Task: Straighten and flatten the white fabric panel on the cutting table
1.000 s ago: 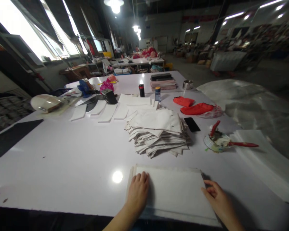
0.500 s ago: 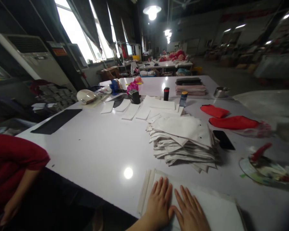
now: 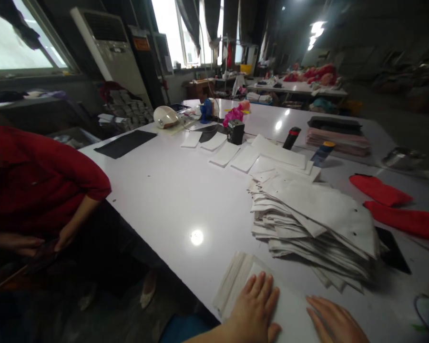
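Note:
A low stack of white sheets (image 3: 232, 286) lies at the near edge of the table, its left edges fanned out. My left hand (image 3: 255, 305) rests flat on the top sheet, fingers extended. To its right, my right hand (image 3: 334, 319) lies over the same sheet with its fingers stretched out and slightly bent; the lower part is cut off by the frame. Beyond both hands stands a tall, uneven pile of white cut pieces (image 3: 307, 219), some with small dark holes.
A person in a red top (image 3: 46, 186) is at the left. Past the pile are a phone (image 3: 393, 250), red cloth pieces (image 3: 379, 190), a blue bottle (image 3: 322, 153), a black-and-red bottle (image 3: 292, 138) and a black box (image 3: 235, 132). A dark sheet (image 3: 126, 144) lies far left.
The view has turned left, showing more of the person in red. My right hand has moved right, away from my left hand, which stays flat on the stack.

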### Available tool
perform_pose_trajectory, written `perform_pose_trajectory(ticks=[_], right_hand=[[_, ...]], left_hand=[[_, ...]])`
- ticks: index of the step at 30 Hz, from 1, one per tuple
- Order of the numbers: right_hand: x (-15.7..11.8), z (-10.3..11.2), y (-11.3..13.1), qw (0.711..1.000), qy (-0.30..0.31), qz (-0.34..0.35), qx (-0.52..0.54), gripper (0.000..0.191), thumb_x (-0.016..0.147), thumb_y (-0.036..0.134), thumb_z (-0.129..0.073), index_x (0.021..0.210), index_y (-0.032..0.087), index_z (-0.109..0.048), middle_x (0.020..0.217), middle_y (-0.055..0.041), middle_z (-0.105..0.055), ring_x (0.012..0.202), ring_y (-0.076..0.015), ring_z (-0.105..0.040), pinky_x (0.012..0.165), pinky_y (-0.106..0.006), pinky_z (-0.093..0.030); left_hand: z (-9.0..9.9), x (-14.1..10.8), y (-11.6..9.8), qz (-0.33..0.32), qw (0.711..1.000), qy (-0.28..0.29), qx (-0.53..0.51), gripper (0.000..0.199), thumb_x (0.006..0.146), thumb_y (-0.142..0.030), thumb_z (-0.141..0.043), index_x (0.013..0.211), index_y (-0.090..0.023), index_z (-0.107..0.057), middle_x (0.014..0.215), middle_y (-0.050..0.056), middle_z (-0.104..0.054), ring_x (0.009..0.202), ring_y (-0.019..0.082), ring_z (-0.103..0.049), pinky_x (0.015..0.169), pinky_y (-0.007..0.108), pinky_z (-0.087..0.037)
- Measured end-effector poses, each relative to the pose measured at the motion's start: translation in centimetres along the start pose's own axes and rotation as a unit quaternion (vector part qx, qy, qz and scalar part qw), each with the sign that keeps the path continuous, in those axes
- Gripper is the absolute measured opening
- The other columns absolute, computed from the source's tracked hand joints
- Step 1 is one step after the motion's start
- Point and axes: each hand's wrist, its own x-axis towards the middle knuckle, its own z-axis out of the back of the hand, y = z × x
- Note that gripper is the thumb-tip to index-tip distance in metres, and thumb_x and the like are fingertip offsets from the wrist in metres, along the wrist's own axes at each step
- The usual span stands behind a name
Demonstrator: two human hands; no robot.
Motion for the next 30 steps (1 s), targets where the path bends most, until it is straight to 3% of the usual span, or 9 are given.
perform_pose_trajectory(ticks=[4,7,10,20,30], right_hand=[[9.3,-1.4,1.4,0.988,0.113,0.022,0.102,0.014,0.097,0.025,-0.048,0.106,0.021,-0.058,0.098,-0.0036,-0.063,0.093,-0.0211,-0.056,0.085,-0.036,-0.041],[14.5,-3.2,2.5,0.971,0.209,0.097,0.055,0.010,0.093,0.014,-0.055,0.097,0.020,-0.062,0.089,-0.0024,-0.060,0.086,-0.0215,-0.053,0.079,-0.037,-0.037],[17.6,-4.5,3.1,0.948,0.259,0.187,0.006,0.010,0.085,0.012,-0.066,0.081,0.020,-0.062,0.080,-0.0008,-0.057,0.080,-0.0213,-0.050,0.074,-0.036,-0.034],[21.1,-7.2,3.3,0.863,0.300,0.406,-0.016,0.020,0.077,0.021,-0.077,0.069,0.018,-0.059,0.069,-0.0007,-0.055,0.072,-0.0216,-0.045,0.070,-0.038,-0.028],[22.2,-8.5,2.8,0.806,0.321,0.496,0.007,0.017,0.080,0.013,-0.072,0.070,0.017,-0.058,0.069,-0.0009,-0.055,0.072,-0.0206,-0.044,0.070,-0.037,-0.027]], left_hand=[[-0.1,0.1,0.2,0.008,1.000,-0.006,0.016,0.072,0.093,-0.055,-0.030,0.148,-0.011,-0.019,0.155,0.017,-0.015,0.143,0.034,-0.015,0.115,0.046,-0.017],[-0.8,0.0,0.6,0.009,0.999,-0.028,0.031,0.068,0.094,-0.053,-0.028,0.146,-0.009,-0.024,0.154,0.017,-0.022,0.143,0.032,-0.016,0.115,0.044,-0.016],[-1.5,-0.1,0.9,0.015,0.998,-0.051,0.043,0.067,0.094,-0.052,-0.026,0.145,-0.010,-0.027,0.153,0.016,-0.024,0.143,0.030,-0.017,0.115,0.042,-0.014],[-2.6,0.0,1.0,0.055,0.993,-0.083,0.057,0.064,0.090,-0.054,-0.032,0.142,-0.017,-0.033,0.151,0.019,-0.026,0.142,0.031,-0.021,0.113,0.039,-0.013],[-3.2,0.8,0.5,0.083,0.991,-0.064,0.089,0.065,0.083,-0.054,-0.039,0.138,-0.020,-0.039,0.148,0.018,-0.033,0.139,0.032,-0.028,0.112,0.041,-0.011]])
